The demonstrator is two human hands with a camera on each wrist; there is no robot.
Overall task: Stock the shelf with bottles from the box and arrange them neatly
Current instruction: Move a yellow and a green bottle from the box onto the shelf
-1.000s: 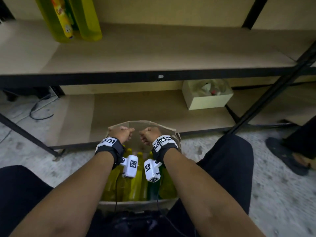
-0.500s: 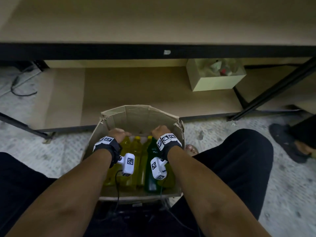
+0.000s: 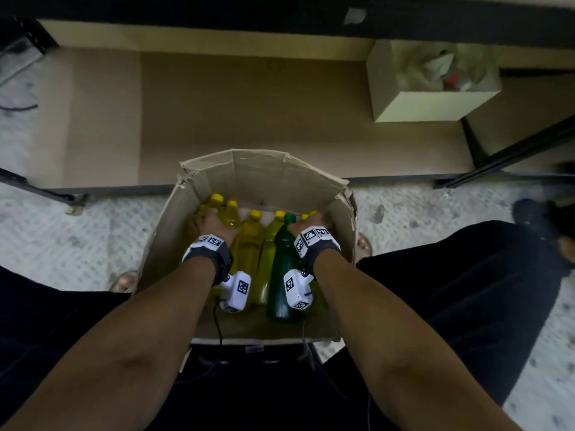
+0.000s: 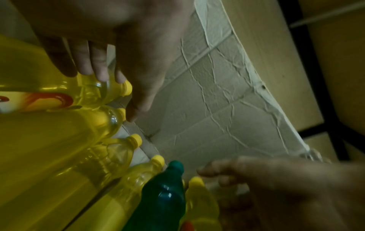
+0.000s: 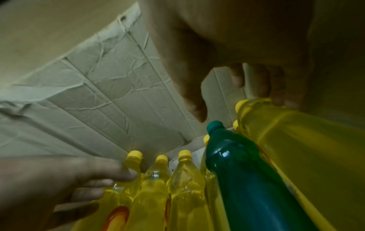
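Head view: both hands, up at the rim of the creased brown cardboard box (image 3: 261, 169) a second ago, have dropped inside, so picking starts. Left hand (image 3: 214, 223) fingers (image 4: 92, 62) curl over a yellow-capped yellow plastic bottle (image 4: 98, 92) at 10 o'clock; right hand (image 3: 312, 222) fingers (image 5: 256, 81) hook another yellow bottle (image 5: 276, 125) at 2 o'clock, beside the green bottle (image 3: 281, 269).

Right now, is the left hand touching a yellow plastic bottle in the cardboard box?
Touching. The left wrist view shows the left hand's fingertips resting on the yellow plastic bottle's shoulder.
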